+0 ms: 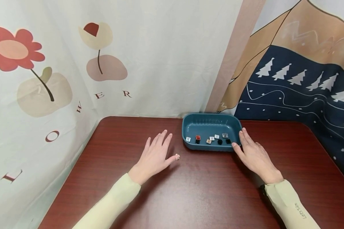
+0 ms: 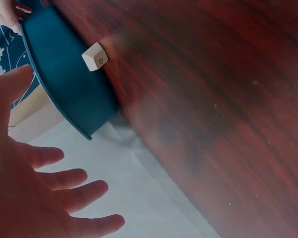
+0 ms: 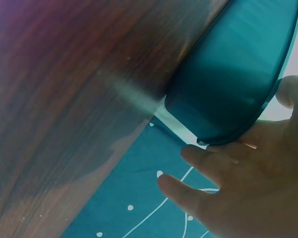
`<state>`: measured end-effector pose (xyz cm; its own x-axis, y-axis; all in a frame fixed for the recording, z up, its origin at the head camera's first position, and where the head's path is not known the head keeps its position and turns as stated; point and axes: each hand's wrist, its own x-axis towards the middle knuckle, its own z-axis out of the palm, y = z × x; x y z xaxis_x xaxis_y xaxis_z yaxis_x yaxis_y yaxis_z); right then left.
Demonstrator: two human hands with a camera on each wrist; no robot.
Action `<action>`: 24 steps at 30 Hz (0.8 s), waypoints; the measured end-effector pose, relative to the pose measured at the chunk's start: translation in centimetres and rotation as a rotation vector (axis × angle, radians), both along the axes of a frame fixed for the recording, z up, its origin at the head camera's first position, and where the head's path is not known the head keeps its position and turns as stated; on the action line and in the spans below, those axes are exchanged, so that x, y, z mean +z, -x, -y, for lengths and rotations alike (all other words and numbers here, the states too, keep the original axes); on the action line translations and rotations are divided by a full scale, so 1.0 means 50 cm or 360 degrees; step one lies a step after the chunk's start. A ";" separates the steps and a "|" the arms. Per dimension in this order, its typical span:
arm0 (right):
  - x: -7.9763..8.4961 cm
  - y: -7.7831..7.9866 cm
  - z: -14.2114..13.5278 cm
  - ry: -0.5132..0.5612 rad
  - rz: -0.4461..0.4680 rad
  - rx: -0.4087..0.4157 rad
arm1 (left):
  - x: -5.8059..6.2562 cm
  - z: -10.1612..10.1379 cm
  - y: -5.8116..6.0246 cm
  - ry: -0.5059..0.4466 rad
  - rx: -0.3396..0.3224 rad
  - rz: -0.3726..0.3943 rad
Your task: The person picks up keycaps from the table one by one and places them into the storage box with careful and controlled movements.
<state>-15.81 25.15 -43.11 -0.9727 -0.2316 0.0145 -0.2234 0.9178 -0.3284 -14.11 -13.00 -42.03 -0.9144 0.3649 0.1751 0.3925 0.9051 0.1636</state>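
A blue-green tray (image 1: 212, 119) stands at the table's far edge with several small keycaps in it: white, red (image 1: 198, 137), black and grey. My left hand (image 1: 153, 156), left of the tray, has its fingers spread and straight. By its thumb tip is a pale keycap (image 2: 95, 57) marked G, outside the tray and overlapping the tray's side in the left wrist view. My right hand (image 1: 255, 156) lies along the tray's right end, fingers extended at the outer wall and thumb by the near corner. Part of those fingers is hidden behind the tray in the right wrist view.
The dark red wooden table (image 1: 189, 194) has rounded far corners. Behind it hangs a white cloth (image 1: 166, 63) with printed flowers and letters. A navy cloth (image 1: 292, 98) with white trees hangs at the right, close beyond my right hand.
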 end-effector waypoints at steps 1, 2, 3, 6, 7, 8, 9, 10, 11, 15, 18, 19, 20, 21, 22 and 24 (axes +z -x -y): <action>0.000 0.000 0.000 0.0002 -0.0002 0.0000 | -0.002 0.000 0.000 0.0013 0.0006 0.0019; 0.001 0.000 0.000 0.0002 -0.0001 0.0000 | -0.004 0.000 0.000 0.0023 0.0008 0.0028; 0.001 0.001 0.000 0.0000 0.0001 0.0001 | -0.006 0.000 0.000 0.0035 0.0006 0.0028; 0.002 0.002 -0.001 -0.0004 0.0001 0.0003 | -0.012 -0.002 0.002 0.0079 -0.0006 0.0013; 0.003 0.002 -0.001 -0.0006 0.0003 0.0003 | -0.014 -0.003 0.002 0.0099 -0.0012 0.0006; 0.003 0.002 -0.001 -0.0008 -0.0004 0.0005 | -0.016 -0.004 0.003 0.0114 -0.0019 0.0000; 0.004 0.002 0.000 -0.0007 -0.0013 0.0006 | -0.018 -0.005 0.003 0.0131 -0.0028 -0.0006; 0.004 0.002 0.000 -0.0007 -0.0021 0.0008 | -0.019 -0.007 0.003 0.0144 -0.0036 -0.0012; 0.004 0.001 0.000 -0.0007 -0.0028 0.0010 | -0.021 -0.008 0.002 0.0150 -0.0046 -0.0012; 0.005 0.000 0.001 -0.0007 -0.0043 0.0013 | -0.027 -0.015 0.000 0.0183 -0.0081 -0.0029; 0.004 0.000 0.000 -0.0009 -0.0033 0.0012 | -0.032 -0.020 -0.001 0.0210 -0.0110 -0.0036; 0.004 -0.001 0.000 -0.0008 -0.0030 0.0011 | -0.033 -0.022 -0.002 0.0219 -0.0120 -0.0041; 0.003 -0.001 0.000 -0.0008 -0.0027 0.0010 | -0.035 -0.023 -0.002 0.0223 -0.0133 -0.0052; 0.003 -0.001 0.000 -0.0006 -0.0025 0.0009 | -0.036 -0.024 -0.002 0.0228 -0.0143 -0.0066; 0.002 -0.001 0.000 -0.0005 -0.0023 0.0009 | -0.037 -0.025 -0.002 0.0233 -0.0155 -0.0085; 0.002 -0.001 -0.001 -0.0004 -0.0021 0.0009 | -0.038 -0.028 -0.001 0.0241 -0.0179 -0.0131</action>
